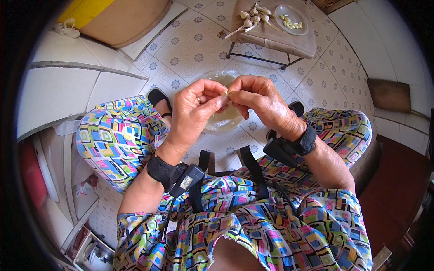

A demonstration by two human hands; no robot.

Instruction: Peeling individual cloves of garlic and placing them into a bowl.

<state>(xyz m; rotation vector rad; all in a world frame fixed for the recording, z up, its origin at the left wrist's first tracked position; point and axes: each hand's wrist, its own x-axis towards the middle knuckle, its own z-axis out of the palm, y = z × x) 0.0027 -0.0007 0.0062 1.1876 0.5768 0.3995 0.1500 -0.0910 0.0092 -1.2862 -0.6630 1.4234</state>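
Observation:
A small pale garlic clove [224, 94] is pinched between the thumb and fingers of my left hand [200, 103]. The fingertips of my right hand [259, 96] meet it from the other side and pinch its edge. Both hands are over a bin or basin with a clear plastic liner [222, 125], partly hidden beneath them. Beyond it, on a padded stool [271, 40], several garlic bulbs with stems [253, 18] lie beside a clear round dish [305, 28] that holds several peeled cloves [290, 23].
The stool's metal legs [261, 59] stand on the patterned tile floor [176, 61]. White tiled ledges [57, 91] run along the left, with a knotted plastic bag [69, 30] at the upper left. Black shoes [158, 98] flank the lined container.

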